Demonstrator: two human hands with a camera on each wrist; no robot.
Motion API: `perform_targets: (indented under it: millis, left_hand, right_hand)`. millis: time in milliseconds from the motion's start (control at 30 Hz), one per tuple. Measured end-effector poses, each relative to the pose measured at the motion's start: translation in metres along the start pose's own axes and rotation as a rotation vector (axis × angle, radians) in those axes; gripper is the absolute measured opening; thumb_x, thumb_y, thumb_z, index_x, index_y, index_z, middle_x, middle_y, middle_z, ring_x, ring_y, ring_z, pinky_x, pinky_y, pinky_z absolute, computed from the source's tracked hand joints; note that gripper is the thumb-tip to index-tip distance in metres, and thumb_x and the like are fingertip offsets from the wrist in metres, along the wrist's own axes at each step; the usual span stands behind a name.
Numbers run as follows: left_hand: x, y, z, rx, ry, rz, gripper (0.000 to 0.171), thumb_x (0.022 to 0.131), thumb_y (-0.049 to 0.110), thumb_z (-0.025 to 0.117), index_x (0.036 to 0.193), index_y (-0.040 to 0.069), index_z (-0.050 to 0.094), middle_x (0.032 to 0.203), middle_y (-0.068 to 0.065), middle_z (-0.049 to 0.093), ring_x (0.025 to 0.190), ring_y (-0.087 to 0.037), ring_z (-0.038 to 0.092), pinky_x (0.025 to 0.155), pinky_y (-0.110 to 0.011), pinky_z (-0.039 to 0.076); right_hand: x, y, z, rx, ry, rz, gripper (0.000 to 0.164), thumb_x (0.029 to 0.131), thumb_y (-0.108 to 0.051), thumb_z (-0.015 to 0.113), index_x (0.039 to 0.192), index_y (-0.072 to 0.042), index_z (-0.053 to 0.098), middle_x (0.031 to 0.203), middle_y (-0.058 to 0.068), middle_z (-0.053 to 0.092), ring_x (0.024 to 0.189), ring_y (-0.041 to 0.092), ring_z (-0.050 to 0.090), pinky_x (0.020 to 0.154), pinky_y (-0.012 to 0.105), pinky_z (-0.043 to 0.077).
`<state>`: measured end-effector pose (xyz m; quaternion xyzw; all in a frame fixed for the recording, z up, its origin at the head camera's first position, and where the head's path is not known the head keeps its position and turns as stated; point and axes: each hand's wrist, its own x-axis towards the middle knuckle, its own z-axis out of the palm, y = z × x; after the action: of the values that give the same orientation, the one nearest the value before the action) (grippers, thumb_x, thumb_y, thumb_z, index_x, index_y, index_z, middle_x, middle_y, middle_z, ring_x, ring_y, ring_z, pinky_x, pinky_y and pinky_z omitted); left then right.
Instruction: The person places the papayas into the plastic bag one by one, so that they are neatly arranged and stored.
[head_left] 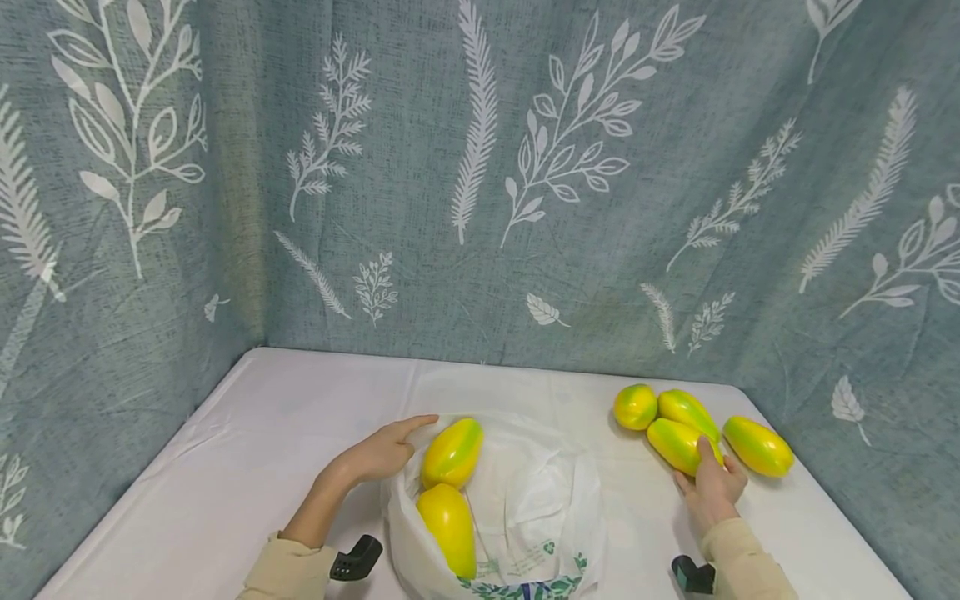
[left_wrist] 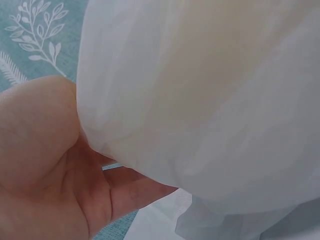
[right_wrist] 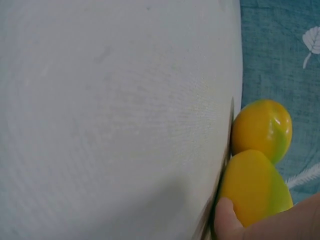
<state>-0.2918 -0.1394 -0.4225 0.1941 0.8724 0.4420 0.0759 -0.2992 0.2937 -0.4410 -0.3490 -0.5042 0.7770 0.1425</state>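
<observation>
The right hand [head_left: 714, 490] curls round a glossy, oblong fruit [head_left: 672, 443] at far right while the left hand [head_left: 378, 454], part-curled, holds a thin, crinkled bag [head_left: 543, 492].

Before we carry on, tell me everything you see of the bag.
The bag is white, thin and plastic-looking, creased, with green leaf print on its near side. It sits on the table, mouth up and open; its near end is cut off. Two yellow fruits lie inside at left. The left hand holds its left rim.
</observation>
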Motion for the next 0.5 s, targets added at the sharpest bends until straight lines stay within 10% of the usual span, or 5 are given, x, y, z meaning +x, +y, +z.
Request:
perform_targets:
  millis: [500]
  left_hand:
    - [-0.0004, 0.0016, -0.0011, 0.005, -0.025, 0.015, 0.056, 0.085, -0.01, 0.033, 0.14, -0.005, 0.041, 0.144, -0.023, 0.038, 0.135, -0.042, 0.027, 0.109, -0.057, 0.019]
  right_hand:
    - [0.0016, 0.0007, -0.0067, -0.029, -0.004, -0.021, 0.077, 0.096, -0.042, 0.046, 0.151, -0.022, -0.004, 0.156, 0.007, -0.001, 0.14, 0.025, 0.019, 0.101, 0.037, 0.037]
